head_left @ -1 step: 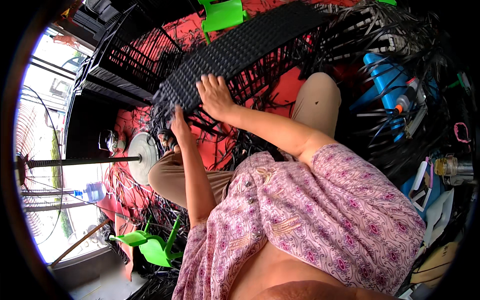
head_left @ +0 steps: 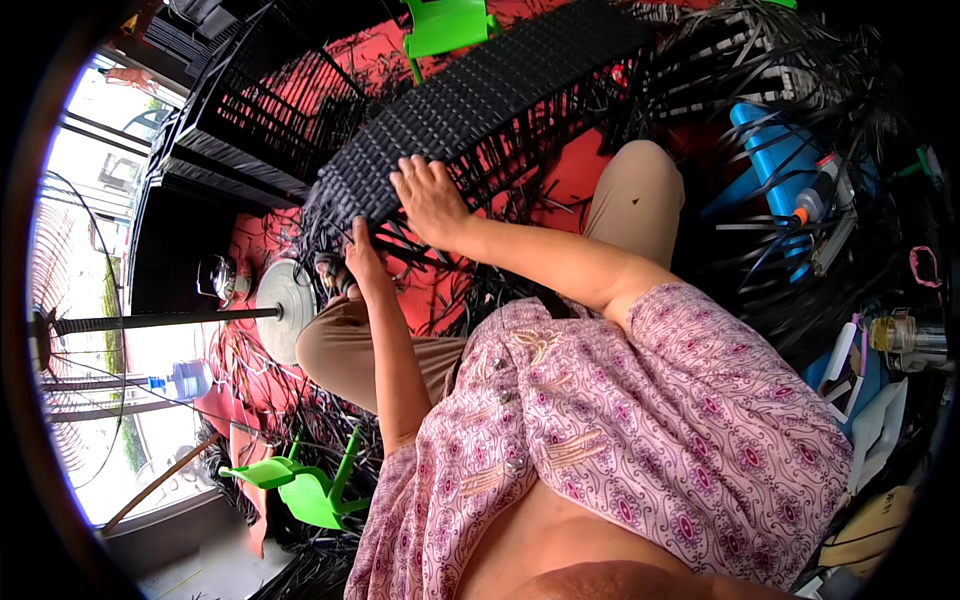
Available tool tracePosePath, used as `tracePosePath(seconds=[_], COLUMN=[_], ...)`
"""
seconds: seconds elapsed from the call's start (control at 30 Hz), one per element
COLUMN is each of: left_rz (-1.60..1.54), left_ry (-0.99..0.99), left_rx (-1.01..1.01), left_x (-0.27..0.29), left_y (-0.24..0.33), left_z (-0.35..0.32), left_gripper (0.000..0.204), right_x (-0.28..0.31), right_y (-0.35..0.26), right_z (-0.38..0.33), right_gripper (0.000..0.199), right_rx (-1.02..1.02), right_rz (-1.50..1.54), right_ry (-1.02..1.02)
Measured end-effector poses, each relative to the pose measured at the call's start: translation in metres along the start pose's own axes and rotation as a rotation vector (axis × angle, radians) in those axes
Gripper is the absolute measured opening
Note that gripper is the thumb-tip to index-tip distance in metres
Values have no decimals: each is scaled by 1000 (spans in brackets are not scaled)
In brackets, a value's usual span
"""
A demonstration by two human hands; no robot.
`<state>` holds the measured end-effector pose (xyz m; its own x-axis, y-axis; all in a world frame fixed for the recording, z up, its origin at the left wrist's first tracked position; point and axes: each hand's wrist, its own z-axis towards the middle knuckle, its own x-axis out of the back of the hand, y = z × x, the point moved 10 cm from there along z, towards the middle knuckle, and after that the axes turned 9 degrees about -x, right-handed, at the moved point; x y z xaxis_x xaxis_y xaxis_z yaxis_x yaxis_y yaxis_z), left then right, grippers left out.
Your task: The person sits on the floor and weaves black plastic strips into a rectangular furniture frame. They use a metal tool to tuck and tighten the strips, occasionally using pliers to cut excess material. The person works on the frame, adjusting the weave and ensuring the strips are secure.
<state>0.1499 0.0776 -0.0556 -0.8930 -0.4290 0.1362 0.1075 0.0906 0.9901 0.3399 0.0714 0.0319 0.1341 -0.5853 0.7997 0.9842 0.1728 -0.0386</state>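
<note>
A long black woven panel point(head_left: 490, 90) of flat strips on a slatted frame stretches from in front of me to the far right. My right hand point(head_left: 430, 205) lies on its near edge, fingers spread and palm down on the weave. At the panel's left end is my left hand point(head_left: 364, 262). One digit of it reaches up over the edge, and the other fingers are hidden below, so the hand seems to hold that edge. Loose black strips point(head_left: 318, 228) hang around this end.
Black slatted frames point(head_left: 265, 120) stand at the left. A grey round stand base point(head_left: 287, 312) sits beside my left knee. Green chairs point(head_left: 450, 30) are at the far side and lower left. Strip bundles and a blue stool point(head_left: 775, 150) lie to the right on the red floor point(head_left: 575, 175).
Both hands have shifted very slightly toward me along with the panel's near edge. The grip and the surroundings look the same.
</note>
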Motion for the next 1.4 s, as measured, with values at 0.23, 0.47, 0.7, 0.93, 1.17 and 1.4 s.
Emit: tracePosePath(seconds=[0.23,0.47,0.7,0.93,1.17,1.4], left_rz=[-107,-179,-81,-104,-68,432], left_ry=[-23,-3,-28,-59,-55,-289], left_rx=[35,17,56,62,62,-563], left_x=[21,26,31,34,34,40], left_y=[7,-25,-13,-15,-11,-11], left_z=[-46,-54,-77,-88,-89,-56], left_gripper=[39,40,38,39,40,43], right_x=[26,11,-29,-18,-10,6], right_y=[9,125,203,166,135,128], right_z=[-33,-102,-142,-140,-163,-148], right_gripper=[54,32,26,31,24,19], right_rx=[224,-544,-1185,-951,-745,-583], right_rz=[415,1131,1609,1529,1348,1279], right_ry=[-42,-371,-277,-583,-813,-680])
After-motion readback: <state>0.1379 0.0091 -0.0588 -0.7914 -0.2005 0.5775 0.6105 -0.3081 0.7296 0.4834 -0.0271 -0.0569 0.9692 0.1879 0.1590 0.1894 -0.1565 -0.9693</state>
